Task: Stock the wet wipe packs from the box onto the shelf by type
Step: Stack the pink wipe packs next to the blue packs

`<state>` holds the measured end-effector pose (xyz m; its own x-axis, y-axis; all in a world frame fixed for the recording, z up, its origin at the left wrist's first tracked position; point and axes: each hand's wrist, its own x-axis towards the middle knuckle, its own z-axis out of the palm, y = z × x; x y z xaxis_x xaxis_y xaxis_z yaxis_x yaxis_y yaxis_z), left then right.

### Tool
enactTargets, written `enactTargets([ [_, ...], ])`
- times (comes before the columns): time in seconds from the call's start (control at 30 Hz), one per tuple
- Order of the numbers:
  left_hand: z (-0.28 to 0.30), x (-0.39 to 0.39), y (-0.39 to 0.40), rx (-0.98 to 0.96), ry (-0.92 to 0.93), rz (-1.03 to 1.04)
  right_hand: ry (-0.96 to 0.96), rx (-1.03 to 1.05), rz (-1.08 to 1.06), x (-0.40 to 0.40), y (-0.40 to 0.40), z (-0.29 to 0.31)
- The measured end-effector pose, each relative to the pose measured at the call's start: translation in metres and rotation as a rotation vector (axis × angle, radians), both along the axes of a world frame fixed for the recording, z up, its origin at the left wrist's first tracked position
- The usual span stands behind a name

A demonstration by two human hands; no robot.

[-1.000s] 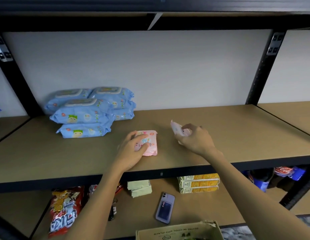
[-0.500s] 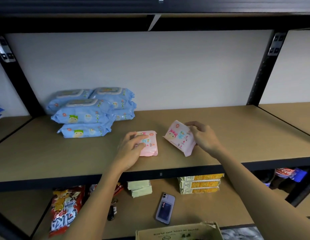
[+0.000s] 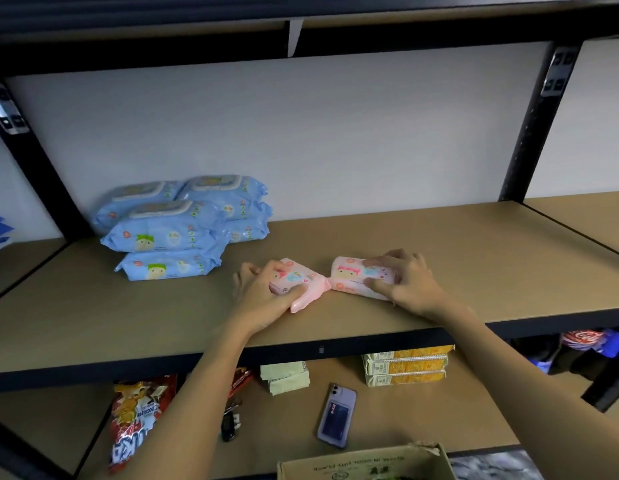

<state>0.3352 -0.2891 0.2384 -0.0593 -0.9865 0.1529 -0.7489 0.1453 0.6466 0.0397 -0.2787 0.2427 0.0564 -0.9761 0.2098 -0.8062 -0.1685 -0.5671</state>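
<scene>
Your left hand [image 3: 263, 296] curls around one small pink soft plastic wipe pack [image 3: 294, 284], and your right hand [image 3: 405, 282] pinches a second matching pink pack [image 3: 358, 277] between fingers and thumb; both packs lie on the tan board shelf [image 3: 439, 258], their ends touching, just right of the stack of large pale blue wipe packs with lids [image 3: 183, 226]. The blue stack looks settled against the white back wall, so that type seems shelved. The pink group is only starting, and the brown cardboard box [image 3: 367, 462], below the stack, may hold more, though its contents are hidden.
</scene>
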Motion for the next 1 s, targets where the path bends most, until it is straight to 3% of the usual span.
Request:
enactTargets([
  [0.13,-0.004,0.0,-0.007,-0.022,0.11,0.019,-0.052,0.02,0.068,-0.012,-0.004,-0.003],
  [0.33,-0.008,0.003,-0.006,-0.071,-0.028,0.065,-0.138,-0.027,0.044,-0.02,-0.015,-0.008],
  [0.6,-0.009,-0.002,-0.004,-0.084,0.106,-0.004,-0.105,-0.041,0.064,-0.021,-0.015,-0.013],
  [0.73,-0.01,0.002,-0.005,-0.124,0.11,-0.004,-0.063,-0.063,-0.026,-0.021,-0.015,-0.016],
  [1.0,-0.011,-0.001,-0.006,-0.17,0.092,-0.012,-0.117,-0.069,0.003,-0.022,-0.016,-0.018],
])
